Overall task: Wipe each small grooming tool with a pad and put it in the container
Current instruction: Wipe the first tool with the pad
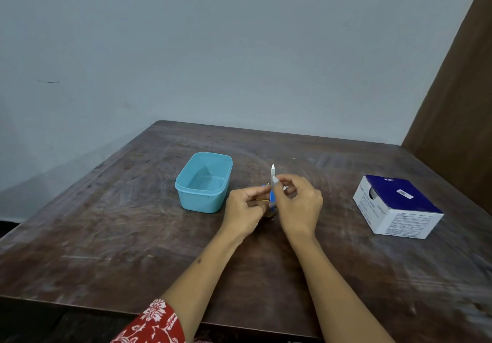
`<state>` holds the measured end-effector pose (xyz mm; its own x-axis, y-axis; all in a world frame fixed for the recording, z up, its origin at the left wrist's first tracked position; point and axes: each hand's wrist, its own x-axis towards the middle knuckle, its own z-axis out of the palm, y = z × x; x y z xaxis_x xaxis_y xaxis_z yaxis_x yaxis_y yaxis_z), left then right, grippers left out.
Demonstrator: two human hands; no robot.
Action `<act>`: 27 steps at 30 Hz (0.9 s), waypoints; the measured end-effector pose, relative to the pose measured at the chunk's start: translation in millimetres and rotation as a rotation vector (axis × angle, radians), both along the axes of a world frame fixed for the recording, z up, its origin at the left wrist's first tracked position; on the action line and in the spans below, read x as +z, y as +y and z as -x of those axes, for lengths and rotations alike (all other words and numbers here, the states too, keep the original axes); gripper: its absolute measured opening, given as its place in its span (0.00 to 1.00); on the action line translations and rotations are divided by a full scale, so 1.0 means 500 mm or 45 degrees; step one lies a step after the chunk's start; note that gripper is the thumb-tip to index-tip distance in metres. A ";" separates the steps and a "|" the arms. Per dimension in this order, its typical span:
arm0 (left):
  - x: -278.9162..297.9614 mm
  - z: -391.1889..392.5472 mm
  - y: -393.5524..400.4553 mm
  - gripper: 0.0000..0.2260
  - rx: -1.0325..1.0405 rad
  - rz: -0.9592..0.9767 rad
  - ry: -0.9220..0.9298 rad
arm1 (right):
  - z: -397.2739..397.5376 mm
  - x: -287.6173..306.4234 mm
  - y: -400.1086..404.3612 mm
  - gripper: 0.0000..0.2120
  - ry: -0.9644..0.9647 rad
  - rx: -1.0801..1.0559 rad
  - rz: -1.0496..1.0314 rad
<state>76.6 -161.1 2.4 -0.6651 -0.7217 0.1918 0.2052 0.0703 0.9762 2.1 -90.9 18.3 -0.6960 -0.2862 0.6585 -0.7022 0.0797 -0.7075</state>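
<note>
both hands meet over the table point(106, 222): left hand point(243, 213) grips the blue handle of a nail file point(272, 180), right hand point(298, 204) pinches a pad against its upright blade. i judge it light, stiff, pointed; best held by the handle. one file, one container point(203, 183), one box point(396, 206).

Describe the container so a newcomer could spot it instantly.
On the dark wooden table, look left of the two hands, toward the wall. The container is an open, lidless light-blue plastic tub with rounded corners, nothing visible inside. The only other box is navy-and-white cardboard, far right.
</note>
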 end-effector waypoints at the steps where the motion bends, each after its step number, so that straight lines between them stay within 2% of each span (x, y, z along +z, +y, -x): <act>1: 0.001 0.000 0.000 0.19 -0.005 0.024 0.007 | -0.002 0.000 0.001 0.03 0.015 0.002 -0.013; 4: 0.001 -0.004 -0.003 0.23 0.017 0.063 -0.009 | -0.007 -0.003 0.001 0.02 0.065 0.046 -0.104; 12: 0.004 -0.001 -0.003 0.21 0.068 0.025 0.006 | -0.008 -0.003 -0.002 0.03 0.090 0.025 -0.111; 18: -0.003 -0.002 -0.008 0.23 0.090 0.036 -0.012 | -0.005 -0.013 0.004 0.04 0.027 0.120 -0.180; 22: -0.004 0.000 -0.007 0.20 0.059 0.031 0.014 | -0.007 -0.008 0.002 0.03 0.095 0.041 -0.138; 27: -0.003 -0.002 -0.007 0.23 0.093 0.041 -0.019 | -0.017 -0.008 0.009 0.05 0.032 0.091 -0.212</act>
